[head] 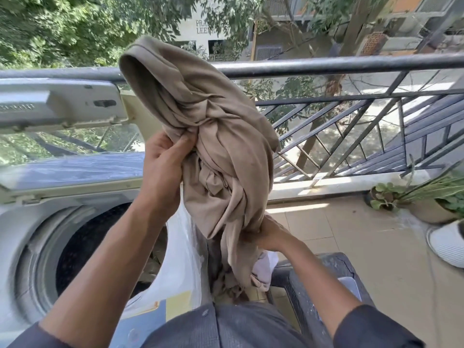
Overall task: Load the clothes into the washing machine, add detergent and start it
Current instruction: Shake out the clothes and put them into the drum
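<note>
Both hands are gripping a twisted garment (213, 136): left hand (163, 159) high beside the drum (82, 249), right hand (270, 232) pinching its tail.

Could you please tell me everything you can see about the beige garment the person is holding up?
The beige soft-fabric garment is crumpled and twisted into a bunch, with a stitched hem looping at its top. It is raised before the black railing, right of the open washing machine drum. The left hand grips its middle; the right hand grips its lower part. Its tail hangs down toward other clothes below.
</note>
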Demonstrator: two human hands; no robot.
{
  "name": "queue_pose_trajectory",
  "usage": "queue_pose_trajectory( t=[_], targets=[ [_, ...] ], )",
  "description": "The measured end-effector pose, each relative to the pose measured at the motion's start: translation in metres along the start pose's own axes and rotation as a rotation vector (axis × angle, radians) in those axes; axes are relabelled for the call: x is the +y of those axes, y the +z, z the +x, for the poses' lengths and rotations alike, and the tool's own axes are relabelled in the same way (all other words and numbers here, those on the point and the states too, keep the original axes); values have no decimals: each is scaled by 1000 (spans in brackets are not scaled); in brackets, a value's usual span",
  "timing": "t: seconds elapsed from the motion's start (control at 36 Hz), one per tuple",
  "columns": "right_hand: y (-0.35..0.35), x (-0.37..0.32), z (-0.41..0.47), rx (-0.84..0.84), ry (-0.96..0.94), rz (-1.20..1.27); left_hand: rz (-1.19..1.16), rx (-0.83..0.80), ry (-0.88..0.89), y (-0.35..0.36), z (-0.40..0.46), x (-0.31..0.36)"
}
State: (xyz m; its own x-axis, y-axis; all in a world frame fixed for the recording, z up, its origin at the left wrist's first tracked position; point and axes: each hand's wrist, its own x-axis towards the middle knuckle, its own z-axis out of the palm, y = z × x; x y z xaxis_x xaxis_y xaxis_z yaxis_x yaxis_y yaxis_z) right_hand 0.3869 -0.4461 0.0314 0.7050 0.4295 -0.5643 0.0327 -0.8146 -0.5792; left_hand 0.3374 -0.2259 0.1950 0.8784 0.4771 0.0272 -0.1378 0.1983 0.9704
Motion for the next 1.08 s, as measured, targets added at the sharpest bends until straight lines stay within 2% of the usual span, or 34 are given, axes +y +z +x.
queue_pose_trajectory(
  t=[0.14, 0.25, 0.33, 0.44, 0.56, 0.69, 0.78, 0.83, 0.89, 0.97, 1.08],
  targets=[
    [-10, -11, -2, 87, 89, -58, 56, 2, 45, -9, 4, 11],
    [-50, -8, -9, 150, 51, -280, 244, 26, 115, -24, 6, 12],
    [-92, -17, -23, 214, 5, -321, 366, 54, 155, -40, 10, 4],
    [-149, -48, -54, 406, -116, -216, 557, 75, 147, -56, 14, -18],
    [-176, -77, -72, 506, -270, 122, 729, 68, 69, -57, 10, -36],
    [-176, -123, -88, 498, -542, 571, 732, -169, -7, -45, 2, -41],
    [-166, -149, -95, 430, -673, 666, 574, -380, -81, -28, -10, -31],
    [-153, -161, -94, 397, -697, 594, 541, -469, -75, -17, -13, -27],
    [-138, -170, -91, 384, -723, 458, 510, -428, -16, -2, -16, -27],
    [-127, -172, -90, 307, -776, 320, 468, -198, 78, 12, -17, -32],
    [-125, -159, -99, 218, -787, 533, 453, -27, 103, 8, -9, -33]
  ],
)
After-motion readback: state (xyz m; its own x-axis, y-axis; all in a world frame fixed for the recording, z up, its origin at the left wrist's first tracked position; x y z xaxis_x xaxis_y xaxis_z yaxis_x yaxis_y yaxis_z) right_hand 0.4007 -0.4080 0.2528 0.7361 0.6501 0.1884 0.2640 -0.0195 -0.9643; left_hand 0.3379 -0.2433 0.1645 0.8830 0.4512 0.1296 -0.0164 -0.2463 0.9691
